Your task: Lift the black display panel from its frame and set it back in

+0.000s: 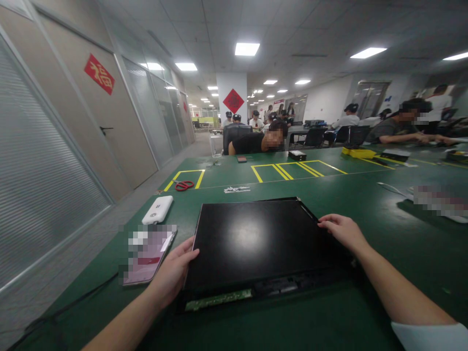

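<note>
A black screen (pixel 252 253) lies face up on a green table (pixel 413 253), right in front of the camera wearer, with a round white glare on its surface. Along its near edge a green circuit strip (pixel 219 300) shows on the left, with dark fittings to the right of it. A narrow slot runs along the far part of the right edge.

The left hand (pixel 175 265) grasps the screen's left edge, thumb on top, the other fingers along the side and partly hidden. The right hand (pixel 340 231) has its thumb and fingertips pinched together at the right edge, toward the far corner; whether they grip the screen itself or a rim around it cannot be told.

Just left of the left hand lies a phone (pixel 148 273), partly pixelated. Beyond it is a white gadget (pixel 158 210). Farther off are red-handled scissors (pixel 185 185), lying over yellow tape (pixel 199 179), and a small heap of pale strips (pixel 237 189) beyond the screen.

Across the table a person in black (pixel 250 144) leans low and sideways near a small black box (pixel 297 155). To the right are a yellow tray (pixel 359 153) and another person in a dark shirt (pixel 387 127), arms on the table. A door (pixel 98 107) with a red diamond sign (pixel 100 73) stands at left.
</note>
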Tool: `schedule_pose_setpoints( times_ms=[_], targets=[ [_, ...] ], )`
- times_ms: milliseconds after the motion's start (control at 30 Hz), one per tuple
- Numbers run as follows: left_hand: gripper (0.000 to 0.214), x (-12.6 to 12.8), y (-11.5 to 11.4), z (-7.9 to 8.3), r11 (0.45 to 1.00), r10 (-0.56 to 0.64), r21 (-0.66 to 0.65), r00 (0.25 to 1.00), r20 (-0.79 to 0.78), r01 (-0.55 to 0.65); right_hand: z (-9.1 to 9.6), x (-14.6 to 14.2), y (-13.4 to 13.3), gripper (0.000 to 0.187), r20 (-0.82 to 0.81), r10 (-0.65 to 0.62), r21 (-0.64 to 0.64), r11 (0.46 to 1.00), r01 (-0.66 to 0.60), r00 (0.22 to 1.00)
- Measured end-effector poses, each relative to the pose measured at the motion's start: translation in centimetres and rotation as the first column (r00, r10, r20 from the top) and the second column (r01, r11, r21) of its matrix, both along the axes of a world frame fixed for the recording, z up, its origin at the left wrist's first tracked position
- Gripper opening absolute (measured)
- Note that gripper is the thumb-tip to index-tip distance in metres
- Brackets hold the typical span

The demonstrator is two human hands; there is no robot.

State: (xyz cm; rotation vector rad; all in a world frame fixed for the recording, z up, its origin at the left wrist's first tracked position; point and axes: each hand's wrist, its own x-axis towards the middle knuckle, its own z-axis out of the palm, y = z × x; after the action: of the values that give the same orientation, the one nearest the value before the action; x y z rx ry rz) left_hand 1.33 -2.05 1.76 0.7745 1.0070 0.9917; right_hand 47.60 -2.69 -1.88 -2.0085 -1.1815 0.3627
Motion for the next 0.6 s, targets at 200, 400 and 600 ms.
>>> schedule_pose_setpoints(
  times_ms=[200, 400, 600],
  targets=[
    [0.064, -0.18, 0.07, -0.22, 1.0, 0.005, 0.004, 1.0, -0.003, -0.005, -0.04, 0.17, 0.05, 0.016, -0.031, 0.015, 0.008, 1.0, -0.014, 0.999],
    [0.064, 0.12, -0.17, 0.33, 1.0, 0.017, -0.007, 1.0, -0.01, -0.017, 0.23, -0.24, -0.13, 0.016, -0.015, 0.016, -0.014, 1.0, -0.016, 1.0],
    [0.07, 0.4, -0.38, 0.52, 0.996, 0.085, 0.01, 0.994, -0.063, -0.085, 0.26, -0.28, -0.13, 0.016, -0.005, 0.005, -0.005, 1.0, -0.005, 1.0]
  ],
)
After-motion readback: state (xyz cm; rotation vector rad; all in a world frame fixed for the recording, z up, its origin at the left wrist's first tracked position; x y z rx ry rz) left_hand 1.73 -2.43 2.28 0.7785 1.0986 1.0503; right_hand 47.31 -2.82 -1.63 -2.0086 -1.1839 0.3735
